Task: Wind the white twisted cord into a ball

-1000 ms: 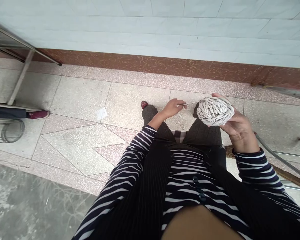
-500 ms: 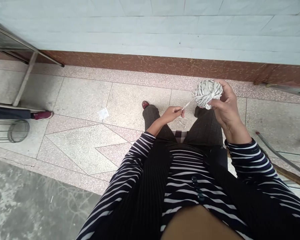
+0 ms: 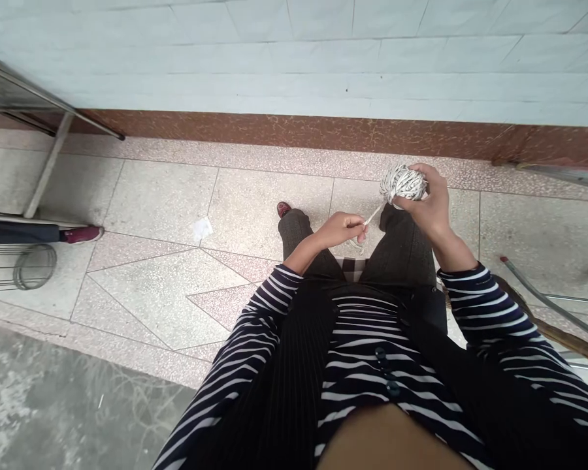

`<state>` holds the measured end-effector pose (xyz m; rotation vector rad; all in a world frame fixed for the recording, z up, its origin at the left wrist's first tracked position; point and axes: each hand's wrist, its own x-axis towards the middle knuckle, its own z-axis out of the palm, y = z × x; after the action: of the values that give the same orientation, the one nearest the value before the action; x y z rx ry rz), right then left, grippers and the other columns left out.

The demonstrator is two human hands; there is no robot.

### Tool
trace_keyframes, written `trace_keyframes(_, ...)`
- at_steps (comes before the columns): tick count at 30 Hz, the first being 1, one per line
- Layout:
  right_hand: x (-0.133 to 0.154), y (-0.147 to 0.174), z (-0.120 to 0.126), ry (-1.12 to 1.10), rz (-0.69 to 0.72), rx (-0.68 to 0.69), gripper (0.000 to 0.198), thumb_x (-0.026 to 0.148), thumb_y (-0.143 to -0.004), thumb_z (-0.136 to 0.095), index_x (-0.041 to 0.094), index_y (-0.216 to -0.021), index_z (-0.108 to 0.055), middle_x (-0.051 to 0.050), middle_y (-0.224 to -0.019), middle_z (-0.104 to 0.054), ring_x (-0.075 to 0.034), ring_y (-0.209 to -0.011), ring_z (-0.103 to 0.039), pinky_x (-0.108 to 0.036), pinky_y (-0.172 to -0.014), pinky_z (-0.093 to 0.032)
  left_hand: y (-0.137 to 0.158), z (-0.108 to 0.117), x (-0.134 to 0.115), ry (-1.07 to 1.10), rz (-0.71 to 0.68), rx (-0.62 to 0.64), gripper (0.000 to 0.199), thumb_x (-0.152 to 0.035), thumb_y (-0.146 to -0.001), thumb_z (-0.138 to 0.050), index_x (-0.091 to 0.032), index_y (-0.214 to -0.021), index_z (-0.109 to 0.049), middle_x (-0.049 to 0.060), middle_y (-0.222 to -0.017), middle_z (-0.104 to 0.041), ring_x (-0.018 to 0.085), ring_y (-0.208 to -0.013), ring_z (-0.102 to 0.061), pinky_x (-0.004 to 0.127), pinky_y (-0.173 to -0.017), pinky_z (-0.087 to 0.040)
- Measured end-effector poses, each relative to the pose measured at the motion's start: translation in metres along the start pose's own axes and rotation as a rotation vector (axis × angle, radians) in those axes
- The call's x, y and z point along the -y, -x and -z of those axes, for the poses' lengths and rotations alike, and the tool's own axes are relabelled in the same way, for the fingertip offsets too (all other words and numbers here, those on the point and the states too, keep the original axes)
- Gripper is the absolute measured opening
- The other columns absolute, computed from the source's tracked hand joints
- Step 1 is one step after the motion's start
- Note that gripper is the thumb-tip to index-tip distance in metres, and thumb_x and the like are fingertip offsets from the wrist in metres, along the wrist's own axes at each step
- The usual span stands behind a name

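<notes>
A ball of pale twisted cord (image 3: 402, 182) is gripped from its right side by my right hand (image 3: 432, 205), thumb below and fingers over the top. From the ball's lower left a short taut length of the cord (image 3: 374, 214) runs down to my left hand (image 3: 345, 230). My left thumb and fingers pinch that strand. Below the left hand a loose cord tail (image 3: 357, 247) hangs between my knees. Both hands are held above my lap, a little apart.
A metal-framed table (image 3: 49, 163) stands at the left, with another person's shoe (image 3: 81, 234) and a wire coil (image 3: 35, 266) near it. White paper (image 3: 202, 228) lies on the tiled floor. Curved metal legs (image 3: 543, 297) are at the right. A tiled wall (image 3: 294, 72) rises in front.
My right hand has shifted slightly left and turned the ball of cord. My left hand has moved a little right and down, still pinching the strand.
</notes>
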<state>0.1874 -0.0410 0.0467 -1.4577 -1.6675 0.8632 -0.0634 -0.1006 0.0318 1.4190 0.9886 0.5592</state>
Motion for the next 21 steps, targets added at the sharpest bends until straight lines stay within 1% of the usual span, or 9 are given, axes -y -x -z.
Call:
trace_keyframes(1,-0.004,0.003,-0.004,0.061,0.001,-0.038,0.072,0.034,-0.072,-0.083,0.027,-0.141,-0.064,-0.016,-0.148,-0.05,-0.044,-0.148,-0.045,-0.071,-0.131,-0.036,0.001,0.001,-0.002,-0.009,0.007,0.025,0.028,-0.031,-0.098,-0.061,-0.017,-0.076,-0.074,0.003,-0.077,-0.077,0.016,-0.085,-0.075,0.028,-0.092,-0.057)
trace_keyframes(3,-0.007,0.013,-0.012,0.141,-0.003,-0.087,0.069,0.03,-0.07,-0.081,0.025,-0.138,-0.069,-0.017,-0.146,-0.045,-0.044,-0.148,-0.044,-0.067,-0.131,-0.039,0.001,0.003,-0.007,-0.036,0.008,0.048,0.03,-0.03,-0.097,-0.062,-0.017,-0.071,-0.072,0.003,-0.074,-0.076,0.014,-0.081,-0.073,0.027,-0.087,-0.055)
trace_keyframes(5,-0.008,0.022,-0.022,0.193,-0.012,-0.023,0.068,0.027,-0.07,-0.079,0.025,-0.138,-0.071,-0.017,-0.146,-0.042,-0.043,-0.144,-0.047,-0.064,-0.126,-0.045,-0.002,0.006,-0.013,-0.051,-0.003,0.032,0.032,-0.029,-0.097,-0.061,-0.017,-0.069,-0.072,0.003,-0.073,-0.075,0.014,-0.078,-0.071,0.026,-0.084,-0.053)
trace_keyframes(7,-0.009,0.03,-0.03,0.199,-0.031,0.087,0.069,0.027,-0.068,-0.079,0.027,-0.136,-0.073,-0.015,-0.144,-0.042,-0.042,-0.139,-0.05,-0.062,-0.122,-0.049,-0.004,0.009,-0.018,-0.056,-0.009,0.003,0.034,-0.027,-0.098,-0.06,-0.017,-0.069,-0.072,0.003,-0.072,-0.075,0.014,-0.076,-0.07,0.026,-0.082,-0.053)
trace_keyframes(9,-0.012,0.035,-0.036,0.133,-0.058,0.2,0.07,0.027,-0.065,-0.081,0.029,-0.134,-0.074,-0.013,-0.14,-0.044,-0.04,-0.138,-0.05,-0.06,-0.123,-0.049,-0.006,0.01,-0.022,-0.061,-0.004,-0.021,0.033,-0.025,-0.099,-0.06,-0.017,-0.07,-0.074,0.002,-0.072,-0.076,0.014,-0.077,-0.071,0.026,-0.083,-0.054)
trace_keyframes(12,-0.015,0.039,-0.037,-0.026,-0.111,0.344,0.074,0.027,-0.059,-0.083,0.029,-0.132,-0.074,-0.011,-0.134,-0.049,-0.039,-0.141,-0.048,-0.059,-0.131,-0.04,-0.007,0.011,-0.025,-0.052,0.005,-0.035,0.031,-0.024,-0.1,-0.062,-0.016,-0.073,-0.075,0.003,-0.072,-0.078,0.014,-0.077,-0.072,0.026,-0.086,-0.054)
trace_keyframes(15,-0.013,0.042,-0.034,-0.126,-0.173,0.459,0.082,0.031,-0.055,-0.09,0.029,-0.135,-0.072,-0.01,-0.136,-0.054,-0.038,-0.142,-0.05,-0.057,-0.134,-0.033,-0.006,0.008,-0.025,-0.014,0.023,-0.028,0.03,-0.025,-0.102,-0.063,-0.015,-0.077,-0.076,0.003,-0.07,-0.077,0.013,-0.074,-0.071,0.025,-0.084,-0.055)
trace_keyframes(18,-0.008,0.046,-0.034,-0.197,-0.272,0.47,0.084,0.042,-0.052,-0.098,0.027,-0.13,-0.073,-0.01,-0.133,-0.059,-0.039,-0.142,-0.049,-0.057,-0.133,-0.032,-0.008,0.008,-0.024,-0.021,0.034,-0.016,0.028,-0.022,-0.102,-0.062,-0.014,-0.08,-0.076,0.002,-0.069,-0.077,0.012,-0.072,-0.071,0.023,-0.081,-0.053)
trace_keyframes(21,-0.004,0.049,-0.035,-0.23,-0.331,0.443,0.076,0.043,-0.052,-0.096,0.024,-0.122,-0.075,-0.009,-0.125,-0.064,-0.04,-0.137,-0.051,-0.057,-0.13,-0.035,-0.012,0.016,-0.021,-0.136,0.034,-0.011,0.029,-0.021,-0.099,-0.062,-0.014,-0.074,-0.076,0.002,-0.07,-0.076,0.011,-0.07,-0.068,0.023,-0.077,-0.049)
